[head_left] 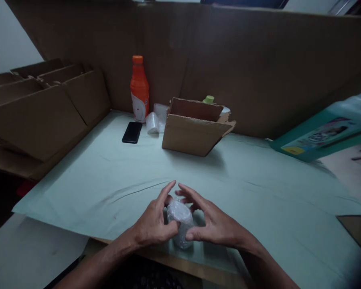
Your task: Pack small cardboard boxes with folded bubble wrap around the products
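Both hands wrapping a small item in bubble wrap at the near edge of the surface (114, 176)

The bubble-wrapped bundle (180, 222) looks already covered all round, though not yet in the open cardboard box (195, 128) well beyond it; the left hand (153, 224) and right hand (213, 224) cup it from either side, thumbs pressing the wrap; upper fingers (168, 190) spread, tips nearly meeting above.

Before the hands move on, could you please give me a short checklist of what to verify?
1. Both hands on the bubble-wrapped bundle: left hand and right hand cup it. Ok.
2. Wrap fully closed: cannot tell, fingers hide it.
3. Small cardboard box open on top: ok.
4. Green mat between bundle and box bare: ok.
5. Phone and orange bottle stand off to the side: ok.
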Available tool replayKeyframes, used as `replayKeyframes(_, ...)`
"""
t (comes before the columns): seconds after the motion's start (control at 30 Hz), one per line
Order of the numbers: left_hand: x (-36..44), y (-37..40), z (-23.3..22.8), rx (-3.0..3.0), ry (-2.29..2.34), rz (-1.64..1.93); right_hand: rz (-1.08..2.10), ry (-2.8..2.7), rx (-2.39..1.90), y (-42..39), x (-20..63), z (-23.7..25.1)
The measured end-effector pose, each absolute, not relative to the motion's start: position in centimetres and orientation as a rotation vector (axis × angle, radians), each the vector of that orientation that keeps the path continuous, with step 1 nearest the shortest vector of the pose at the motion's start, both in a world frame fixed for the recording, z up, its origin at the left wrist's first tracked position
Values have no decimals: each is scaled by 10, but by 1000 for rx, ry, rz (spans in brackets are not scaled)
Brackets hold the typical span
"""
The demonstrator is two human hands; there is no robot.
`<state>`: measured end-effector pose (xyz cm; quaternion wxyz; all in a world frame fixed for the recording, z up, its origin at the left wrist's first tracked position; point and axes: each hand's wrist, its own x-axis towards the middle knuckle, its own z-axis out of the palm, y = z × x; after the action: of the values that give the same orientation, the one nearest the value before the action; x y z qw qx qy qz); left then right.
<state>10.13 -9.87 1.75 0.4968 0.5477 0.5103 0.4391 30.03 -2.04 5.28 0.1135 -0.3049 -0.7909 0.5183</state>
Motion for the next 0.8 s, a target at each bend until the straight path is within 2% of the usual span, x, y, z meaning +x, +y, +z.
replayKeyframes(0.1, 107, -91, 16, 1372, 1227, 960, 1559, -2354, -889, -16, 298, 55)
replayKeyframes(0.3, 102, -70, 19, 1667, 1213, 699, 1289, -2524, -1053, -3, 306, 54)
replayKeyframes(0.4, 84, -34, 47, 1960, 1295, 850, 1218, -2441, -1151, 19, 322, 69)
replayKeyframes(0.5, 63, 28, 82, 2291, 1547, 1107, 1189, -2208, -1134, 48, 339, 94)
replayKeyframes(0.57, 51, 74, 98, 2409, 1706, 1156, 1183, -2002, -1118, 68, 349, 110)
replayKeyframes(0.7, 40, 134, 103, 2396, 1696, 1069, 1043, -1626, -1056, 101, 357, 135)
replayKeyframes(0.8, 37, 130, 97, 2429, 1565, 1092, 839, -1426, -984, 117, 355, 154)
